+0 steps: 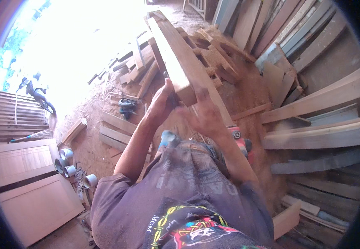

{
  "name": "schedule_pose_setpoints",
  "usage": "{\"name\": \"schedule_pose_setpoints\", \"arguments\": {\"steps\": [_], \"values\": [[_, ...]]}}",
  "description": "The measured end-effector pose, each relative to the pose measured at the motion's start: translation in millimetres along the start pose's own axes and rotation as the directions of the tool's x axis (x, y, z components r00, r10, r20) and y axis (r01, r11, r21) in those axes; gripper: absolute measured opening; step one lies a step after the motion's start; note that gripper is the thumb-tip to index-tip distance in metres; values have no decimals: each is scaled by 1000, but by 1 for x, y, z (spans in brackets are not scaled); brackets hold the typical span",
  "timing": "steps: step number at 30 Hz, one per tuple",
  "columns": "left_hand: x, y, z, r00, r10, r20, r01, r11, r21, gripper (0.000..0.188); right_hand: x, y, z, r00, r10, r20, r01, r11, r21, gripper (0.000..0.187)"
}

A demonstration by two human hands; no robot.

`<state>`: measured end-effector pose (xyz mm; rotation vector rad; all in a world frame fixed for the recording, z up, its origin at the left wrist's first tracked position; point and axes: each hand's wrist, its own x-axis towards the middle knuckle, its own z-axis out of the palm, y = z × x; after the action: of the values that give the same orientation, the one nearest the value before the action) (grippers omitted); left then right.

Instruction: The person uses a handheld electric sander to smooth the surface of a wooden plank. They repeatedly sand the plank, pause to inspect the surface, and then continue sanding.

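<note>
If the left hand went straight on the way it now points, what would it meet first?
The left hand points up and away, and it already lies against the near end of the long wooden plank that both hands hold. So it would press into that plank first. Behind lies a pile of wood offcuts, though depth is unclear.

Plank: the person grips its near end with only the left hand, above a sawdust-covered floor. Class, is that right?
Not quite. The head view shows both hands on the plank: the left hand and the right hand grip its near end together. The sawdust floor is right.
</note>
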<state>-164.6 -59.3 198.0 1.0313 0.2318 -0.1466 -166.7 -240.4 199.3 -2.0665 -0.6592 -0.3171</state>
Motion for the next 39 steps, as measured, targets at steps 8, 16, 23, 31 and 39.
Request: {"name": "schedule_pose_setpoints", "arguments": {"steps": [8, 16, 23, 31, 39], "values": [[12, 78, 5, 972, 234, 7, -233, 963, 139, 44, 102, -26, 9, 958, -239, -157, 253, 965, 73, 76], [24, 87, 6, 963, 261, 63, -259, 965, -38, 44, 124, -32, 1, 957, -259, -131, 270, 960, 68, 76], [30, 84, 9, 953, 290, 87, -289, 957, -28, 44, 129, -29, -4, 959, -263, -102, 267, 963, 25, 74], [27, 87, 23, 965, 262, 5, -262, 965, -6, 43, 130, -34, -9, 971, -216, -98, 224, 971, 86, 71], [46, 85, 19, 969, 248, -12, -242, 956, 163, 52, 134, -39, -27, 992, -119, -37, 123, 984, 125, 71]]}}
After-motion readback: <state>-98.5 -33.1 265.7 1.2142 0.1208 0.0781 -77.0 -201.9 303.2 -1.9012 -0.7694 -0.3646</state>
